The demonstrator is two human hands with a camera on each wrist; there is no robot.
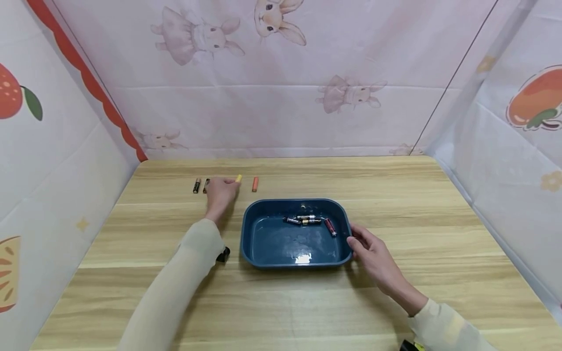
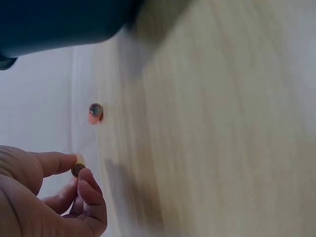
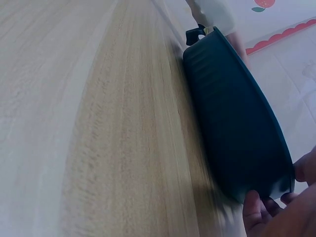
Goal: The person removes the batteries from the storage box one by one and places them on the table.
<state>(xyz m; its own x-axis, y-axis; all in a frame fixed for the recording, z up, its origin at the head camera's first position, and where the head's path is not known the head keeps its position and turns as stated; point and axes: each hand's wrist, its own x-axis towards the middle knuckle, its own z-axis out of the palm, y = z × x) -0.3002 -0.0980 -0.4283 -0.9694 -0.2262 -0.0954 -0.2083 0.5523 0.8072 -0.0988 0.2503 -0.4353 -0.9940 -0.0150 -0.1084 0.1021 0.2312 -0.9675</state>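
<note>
Left hand (image 1: 221,195): thumb and fingertips pinch the yellow battery (image 1: 238,178), which is at the far side of the table (image 1: 395,195), between the black pair and the orange battery (image 1: 255,184). Long axis of the yellow battery: runs mainly away from the person, far end leaning slightly right; the left wrist view sees it nearly end-on. Whether it is clear of the wood or touching it, cannot tell. Key relation: from these fingers the tray (image 1: 272,243) lies to the right and nearer the person, its far left corner being the closest part; tray's long axis runs left to right, so across the battery's. Right hand (image 1: 373,256) grips the tray's right end, thumb at the rim, other fingers against the outer wall; it is well apart from the yellow battery, the left being the near hand. Orange battery: just right of the pinch, beyond the tray's left part, axis almost straight away from the person. Left black battery (image 1: 196,185): left of the hand; the second black battery (image 1: 206,185) is partly hidden by it. Inside the tray, several batteries (image 1: 311,221) sit toward the far right; left side of its floor bare.
</note>
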